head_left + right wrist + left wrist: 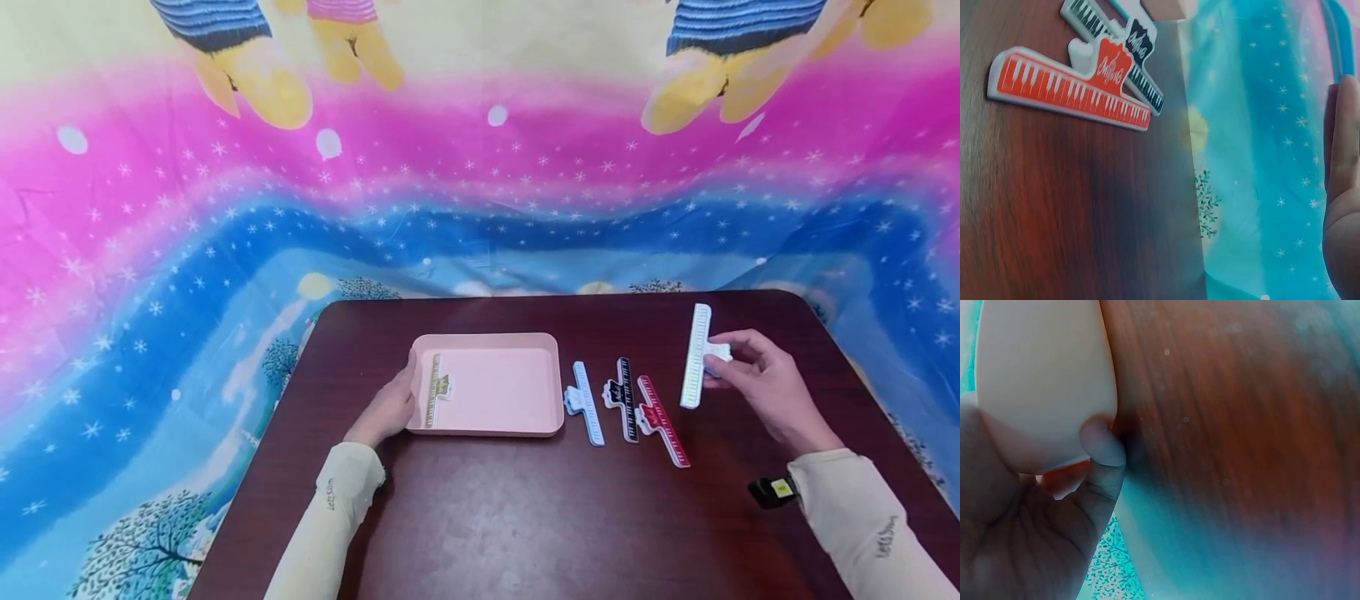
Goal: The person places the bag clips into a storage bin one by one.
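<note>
My left hand (386,407) grips the left side of a pink tray (502,432). In the left wrist view its thumb (1102,442) presses on the tray's outer wall (1047,375). A gold clip (433,392) with a piano-key print lies in the tray, along its left wall. Off to the right, my right hand (765,383) pinches a white piano-key clip (697,358) by its handle, raised over the table. Between the tray and that hand lie a light blue clip (588,404), a black clip (628,400) and a red clip (663,421); the right wrist view shows the red clip (1072,87) closest.
Everything stands on a dark brown wooden table (540,525) with rounded back corners. Behind it and along its sides hangs a printed cloth (480,175) in pink and blue. A black strap (771,492) with a yellow tag hangs by the right cuff.
</note>
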`<state>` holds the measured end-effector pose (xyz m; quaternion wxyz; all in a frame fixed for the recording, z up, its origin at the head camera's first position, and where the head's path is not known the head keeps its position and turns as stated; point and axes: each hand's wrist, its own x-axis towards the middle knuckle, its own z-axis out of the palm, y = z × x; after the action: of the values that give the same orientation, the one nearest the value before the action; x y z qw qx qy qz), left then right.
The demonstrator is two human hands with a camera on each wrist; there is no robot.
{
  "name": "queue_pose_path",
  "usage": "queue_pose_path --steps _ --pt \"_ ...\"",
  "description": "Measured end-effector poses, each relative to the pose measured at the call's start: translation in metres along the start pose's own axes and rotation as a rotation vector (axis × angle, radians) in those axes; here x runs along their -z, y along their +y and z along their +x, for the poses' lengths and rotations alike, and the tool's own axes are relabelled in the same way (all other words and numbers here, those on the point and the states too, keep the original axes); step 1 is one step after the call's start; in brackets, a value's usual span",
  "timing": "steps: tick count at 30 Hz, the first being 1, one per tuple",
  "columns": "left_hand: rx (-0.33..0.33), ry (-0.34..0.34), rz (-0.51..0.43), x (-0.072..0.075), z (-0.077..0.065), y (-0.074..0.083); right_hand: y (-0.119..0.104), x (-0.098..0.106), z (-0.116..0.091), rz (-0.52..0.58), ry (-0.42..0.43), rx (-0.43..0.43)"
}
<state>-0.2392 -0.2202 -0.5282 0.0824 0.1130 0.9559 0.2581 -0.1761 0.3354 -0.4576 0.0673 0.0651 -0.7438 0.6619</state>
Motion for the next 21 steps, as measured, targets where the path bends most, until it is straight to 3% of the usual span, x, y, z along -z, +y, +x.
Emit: queue_pose_path --steps 10,16,21 --pt "-0.002 -0.002 0.033 -0.0008 0.0 -0.0001 0.0041 0.0027 -0.0017 -0.064 -0.019 -0.044" --pt "-0.001 -0.003 0.018 -0.0001 -0.0006 0.0007 0.0058 0.0019 -0.0001 -0.248 -0.016 -0.061" --pt "-0.003 -0.003 0.017 0.0004 -0.0009 0.0012 0.0085 0.0016 0.0013 -0.335 -0.011 -0.06"
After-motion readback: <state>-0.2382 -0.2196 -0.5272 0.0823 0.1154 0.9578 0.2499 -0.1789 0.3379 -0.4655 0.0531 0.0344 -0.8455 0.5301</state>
